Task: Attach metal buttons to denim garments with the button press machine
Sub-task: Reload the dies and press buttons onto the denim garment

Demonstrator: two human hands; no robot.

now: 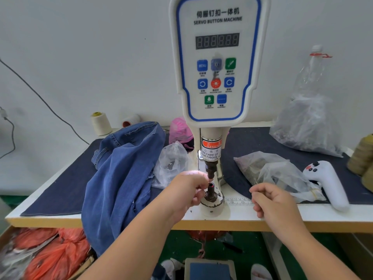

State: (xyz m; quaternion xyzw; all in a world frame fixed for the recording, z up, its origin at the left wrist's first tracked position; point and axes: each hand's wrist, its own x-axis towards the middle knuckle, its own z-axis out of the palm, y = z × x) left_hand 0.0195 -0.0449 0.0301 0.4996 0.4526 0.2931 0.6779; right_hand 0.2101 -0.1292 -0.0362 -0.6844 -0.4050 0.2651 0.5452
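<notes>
Two hands at the die, no garment under it yet. Left hand [188, 190] is right against the lower die [211, 191], fingers curled, tips pinched close at the post; looks like it's seating a small button part, but the part itself is too small to make out. Right hand [271, 201] hovers just right of the base, fingers loosely curled, thumb and forefinger near each other; can't tell if it pinches anything.

The denim garment [121, 174] is heaped on the left of the table [282, 216], one end draped over the front edge, well clear of the upper punch [211, 168].

Handling, my read:
- Denim: soft, floppy, fairly heavy for cloth, not slippery. It will drag toward the hanging side. Grip near the button spot, both hands, spread flat over the die.
- Buttons: small, hard metal, light, prone to roll. Fingertip pinch only.
- Die and punch: dark steel, cylindrical, narrow gap between them. The warning label [211, 151] says mind your fingers; fair point.

Materials around: glossy white plastic machine head [219, 57] with membrane keys; crinkled clear plastic bags [272, 170] either side of the column, contents unclear; dark cloth mat [262, 142] on the tabletop; printed ruler strip [240, 202] at the front.
</notes>
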